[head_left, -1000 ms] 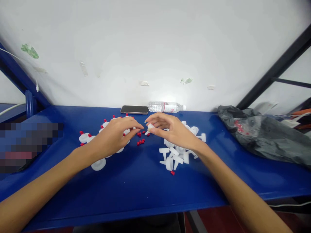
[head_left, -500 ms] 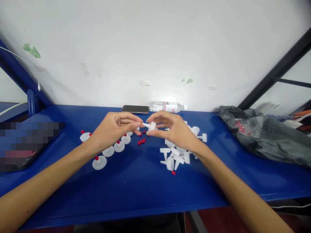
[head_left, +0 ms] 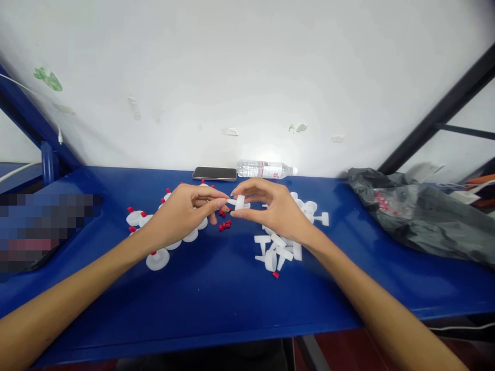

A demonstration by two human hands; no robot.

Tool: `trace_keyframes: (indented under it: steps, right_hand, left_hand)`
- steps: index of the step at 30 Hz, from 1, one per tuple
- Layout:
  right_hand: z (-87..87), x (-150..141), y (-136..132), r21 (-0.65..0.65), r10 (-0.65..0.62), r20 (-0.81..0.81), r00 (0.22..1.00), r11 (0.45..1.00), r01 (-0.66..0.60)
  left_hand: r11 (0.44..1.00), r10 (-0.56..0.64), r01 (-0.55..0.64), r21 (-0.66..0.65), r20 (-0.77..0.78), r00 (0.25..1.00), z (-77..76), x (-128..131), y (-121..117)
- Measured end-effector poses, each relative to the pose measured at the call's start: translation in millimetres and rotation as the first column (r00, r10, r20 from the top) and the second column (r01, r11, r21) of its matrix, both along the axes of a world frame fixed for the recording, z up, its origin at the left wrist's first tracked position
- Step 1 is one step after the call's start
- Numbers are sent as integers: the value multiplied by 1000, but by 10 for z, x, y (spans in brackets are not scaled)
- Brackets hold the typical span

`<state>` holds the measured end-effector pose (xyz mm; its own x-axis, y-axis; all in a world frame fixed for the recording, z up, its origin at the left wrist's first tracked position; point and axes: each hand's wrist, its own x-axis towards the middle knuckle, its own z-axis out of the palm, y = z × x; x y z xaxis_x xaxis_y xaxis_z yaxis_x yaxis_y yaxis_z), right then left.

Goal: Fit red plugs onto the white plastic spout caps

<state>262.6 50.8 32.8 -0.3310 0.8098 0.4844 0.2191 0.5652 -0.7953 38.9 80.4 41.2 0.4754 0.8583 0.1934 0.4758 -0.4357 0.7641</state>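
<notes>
Between my hands is a white plastic nozzle cap [head_left: 240, 202], lying sideways with its narrow spout toward the left. My right hand [head_left: 266, 203] is closed round its wide base, thumb below and fingers above. My left hand [head_left: 189, 208] pinches at the spout's tip; what sits between those fingertips is hidden. Just under the hands lie several small red tip caps [head_left: 225, 225]. Left of them stand white nozzle caps with red tips [head_left: 158, 259], partly covered by my left hand. Beside my right wrist is a pile of white nozzle caps without red tips [head_left: 284, 252].
A phone [head_left: 214, 174] and a clear plastic bottle [head_left: 265, 169] lie along the wall. A dark plastic bag [head_left: 429, 221] with a small packet of red pieces [head_left: 386, 202] covers the right side. One red tip cap [head_left: 276, 275] lies before the pile. A blurred-out object [head_left: 50, 226] is at left.
The nozzle cap has turned slightly in my right hand. My left hand has shifted a little and its fingertips now cover more of the spout's tip.
</notes>
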Motion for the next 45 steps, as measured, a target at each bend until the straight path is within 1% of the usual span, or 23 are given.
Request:
trace_keyframes:
  steps: [3, 7, 9, 18, 21, 23, 26, 29, 31, 33, 36, 40, 42, 45]
  right_hand:
    - [24, 4, -10, -3, -22, -17, 1000, 1000, 22]
    - [38, 8, -9, -24, 15, -61, 998, 1000, -16]
    - [30, 5, -4, -24, 22, -83, 996, 999, -24]
    - [-23, -66, -29, -68, 15, -85, 996, 997, -21]
    - [-24, -92, -40, -50, 10, -95, 995, 999, -15]
    - [-29, -110, -48, -21, 7, -105, 994, 1000, -10]
    - [-52, -138, -64, 81, -9, -58, 998, 997, 13]
    - [-81, -161, -86, 181, -94, 46, 995, 980, 84]
    - [-94, -168, -101, 226, -157, 98, 983, 965, 132]
    - [-105, -172, -114, 278, -194, 136, 971, 949, 151]
    - [-129, -178, -123, 369, -223, 172, 959, 918, 148]
    - [-181, -206, -122, 435, -257, 174, 950, 886, 160]
    - [-201, -225, -125, 463, -274, 172, 946, 870, 168]
    - [-205, -249, -136, 488, -287, 190, 939, 858, 163]
  left_hand:
    - [999, -29, 31, 35, -61, 998, -11, 2, 5]
    - [988, -141, 144, 49, -62, 988, 0, 5, 1]
    - [983, -168, 171, 60, -54, 984, 0, 5, -9]
    - [989, -130, 130, 64, -9, 991, -47, 7, -53]
    - [989, -146, 146, 14, 44, 988, -63, 20, -58]
    - [989, -136, 141, -48, 102, 985, -73, 26, -65]
    - [987, -110, 127, -101, 153, 982, -83, 26, -74]
    - [984, -111, 133, -118, 179, 978, -86, 25, -77]
    - [983, -115, 139, -116, 196, 974, -87, 24, -73]
    - [984, -118, 141, -108, 196, 973, -90, 21, -67]
    - [984, -125, 145, -99, 183, 975, -96, 14, -58]
    - [981, -132, 154, -113, 183, 974, -106, 13, -43]
    - [985, -129, 146, -90, 172, 977, -108, 11, -32]
    - [993, -121, 122, -2, 137, 983, -108, 4, -15]
